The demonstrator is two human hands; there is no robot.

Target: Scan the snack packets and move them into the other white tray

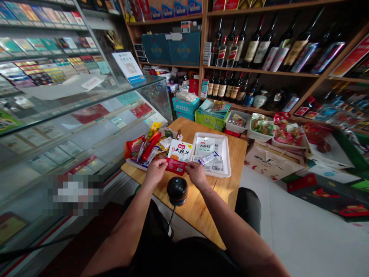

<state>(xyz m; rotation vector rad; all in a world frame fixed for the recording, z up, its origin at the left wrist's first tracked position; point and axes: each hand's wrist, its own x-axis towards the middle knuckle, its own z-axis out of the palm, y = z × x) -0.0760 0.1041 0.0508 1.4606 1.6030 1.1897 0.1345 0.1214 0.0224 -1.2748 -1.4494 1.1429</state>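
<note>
Both my hands hold one red and white snack packet [179, 156] over a small wooden table [201, 207]. My left hand [155, 170] pinches the packet's lower left corner. My right hand [196, 172] pinches its lower right edge, fingers closed. Just right of the packet lies a white tray [225, 154] with white packets and a small blue and white sachet [208, 158]. A pile of colourful snack packets [145, 148] lies to the left. A black round device [177, 191] with a cable stands on the table just in front of my hands.
A glass display counter [72, 127] with cigarette packs runs along the left. Wooden shelves [259, 71] with wine bottles stand behind. Boxes and trays of snacks [259, 127] crowd the floor beyond the table. Red and white boxes [323, 181] lie on the white floor at right.
</note>
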